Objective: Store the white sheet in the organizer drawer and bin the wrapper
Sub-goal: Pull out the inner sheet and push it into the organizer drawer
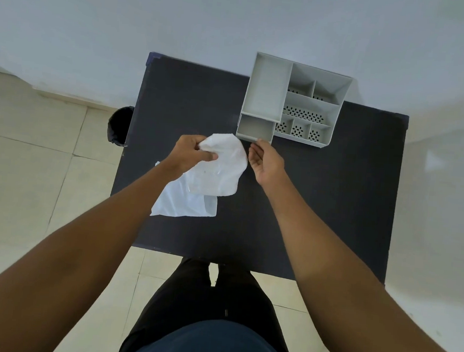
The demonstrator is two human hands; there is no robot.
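Half hidden behind the dark table's (320, 211) edge sits a round black bin (119, 125). Your left hand (189, 154) grips the crumpled white sheet (223, 169) above the clear plastic wrapper (183, 205). Your right hand (267, 162) pinches the grey organizer's (293, 99) pulled-out drawer (255, 128).

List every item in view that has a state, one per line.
Grey plastic organizer drawer: pulled open, looks empty.
Crumpled white sheet: held above the table.
Clear plastic wrapper: lying flat on the dark table.
Black bin: on the floor, partly hidden.
Left hand: gripping the sheet.
Right hand: at the drawer front.
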